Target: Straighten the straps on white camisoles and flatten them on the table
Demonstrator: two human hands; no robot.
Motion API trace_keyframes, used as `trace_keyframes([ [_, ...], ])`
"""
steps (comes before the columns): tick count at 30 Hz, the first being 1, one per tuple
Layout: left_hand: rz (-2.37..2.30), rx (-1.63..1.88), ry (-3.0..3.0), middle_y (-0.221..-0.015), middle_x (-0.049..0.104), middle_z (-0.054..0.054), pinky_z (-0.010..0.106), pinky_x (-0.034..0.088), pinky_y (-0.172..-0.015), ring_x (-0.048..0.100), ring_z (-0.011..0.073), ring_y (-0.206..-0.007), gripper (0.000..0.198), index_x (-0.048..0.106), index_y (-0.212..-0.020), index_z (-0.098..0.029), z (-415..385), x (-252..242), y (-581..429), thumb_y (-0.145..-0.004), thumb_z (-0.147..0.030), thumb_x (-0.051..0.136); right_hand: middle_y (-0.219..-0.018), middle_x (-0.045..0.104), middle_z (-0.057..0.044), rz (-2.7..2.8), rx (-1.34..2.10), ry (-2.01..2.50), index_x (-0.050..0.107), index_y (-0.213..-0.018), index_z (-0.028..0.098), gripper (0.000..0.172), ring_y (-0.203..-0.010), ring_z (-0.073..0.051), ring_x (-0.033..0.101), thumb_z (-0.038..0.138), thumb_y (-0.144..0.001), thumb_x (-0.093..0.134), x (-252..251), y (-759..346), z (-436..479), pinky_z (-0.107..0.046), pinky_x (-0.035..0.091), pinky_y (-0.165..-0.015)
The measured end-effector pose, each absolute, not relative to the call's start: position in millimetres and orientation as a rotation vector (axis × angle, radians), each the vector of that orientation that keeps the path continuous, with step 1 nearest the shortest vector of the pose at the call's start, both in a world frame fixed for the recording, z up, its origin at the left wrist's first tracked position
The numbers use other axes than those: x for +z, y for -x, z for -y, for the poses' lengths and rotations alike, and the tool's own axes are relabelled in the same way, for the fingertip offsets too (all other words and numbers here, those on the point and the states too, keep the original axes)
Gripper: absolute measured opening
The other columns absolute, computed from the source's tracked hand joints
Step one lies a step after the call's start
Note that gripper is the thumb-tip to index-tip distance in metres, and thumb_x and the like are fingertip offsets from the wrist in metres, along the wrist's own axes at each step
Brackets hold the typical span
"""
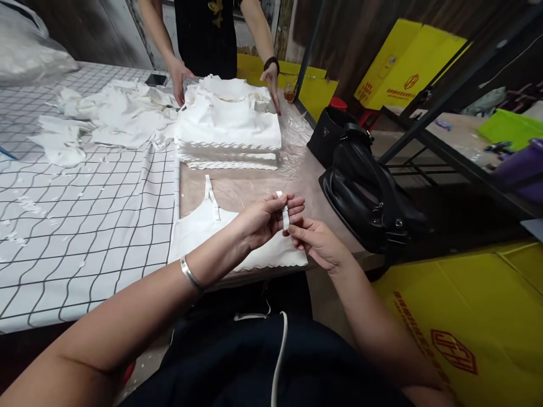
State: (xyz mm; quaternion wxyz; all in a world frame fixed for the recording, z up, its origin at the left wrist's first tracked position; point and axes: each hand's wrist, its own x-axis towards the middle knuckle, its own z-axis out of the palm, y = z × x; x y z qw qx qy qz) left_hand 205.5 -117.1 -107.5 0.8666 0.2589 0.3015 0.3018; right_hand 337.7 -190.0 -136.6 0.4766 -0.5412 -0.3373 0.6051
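Observation:
A white camisole top [199,229] with a scalloped hem lies flat on the table edge in front of me. My left hand [263,217] pinches one of its narrow white straps [285,213] and holds it up above the garment. My right hand [316,240] pinches the lower end of the same strap from below. The top's other strap [211,195] lies stretched out on the table. A silver bangle sits on my left wrist.
A stack of folded white tops [231,127] lies farther back, with another person's two hands on it. Loose white garments [106,113] lie on the checked cloth [85,215]. Black bags [365,192] stand at the table's right edge, beside yellow cartons [466,328].

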Motion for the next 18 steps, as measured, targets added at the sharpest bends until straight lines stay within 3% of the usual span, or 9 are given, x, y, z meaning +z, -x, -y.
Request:
trace_keyframes([
  [5,-0.759,0.631,-1.101,-0.102,0.070,0.013,0.038,0.051,-0.089,0.067,0.0176,-0.089,0.014,0.061,-0.096,-0.011,87,-121,-191,-0.094,-0.024,0.055,-0.064,0.062,0.003,0.756,1.478,1.325,0.063,-0.068,0.017,0.036,-0.049,-0.004,0.041,0.036,-0.051,0.089,-147,-339,169,-0.020,0.028,-0.046],
  [11,-1.290,0.308,-2.230,-0.109,0.065,0.013,0.050,0.037,-0.093,0.055,0.0331,-0.109,0.020,0.067,-0.094,-0.016,81,-164,-171,-0.083,-0.034,0.067,-0.058,0.058,0.006,0.588,1.233,1.293,0.057,-0.071,0.020,0.033,-0.046,-0.005,0.044,0.028,-0.054,0.084,-140,-367,129,-0.018,0.030,-0.042],
  [18,-1.256,0.210,-2.274,-0.094,0.067,0.010,0.047,0.030,-0.089,0.053,0.0313,-0.102,0.014,0.067,-0.086,-0.018,91,-176,-178,-0.081,-0.030,0.067,-0.069,0.066,0.002,0.760,1.155,1.350,0.058,-0.076,0.021,0.033,-0.057,-0.009,0.057,0.035,-0.061,0.082,-150,-362,115,-0.019,0.041,-0.051],
])
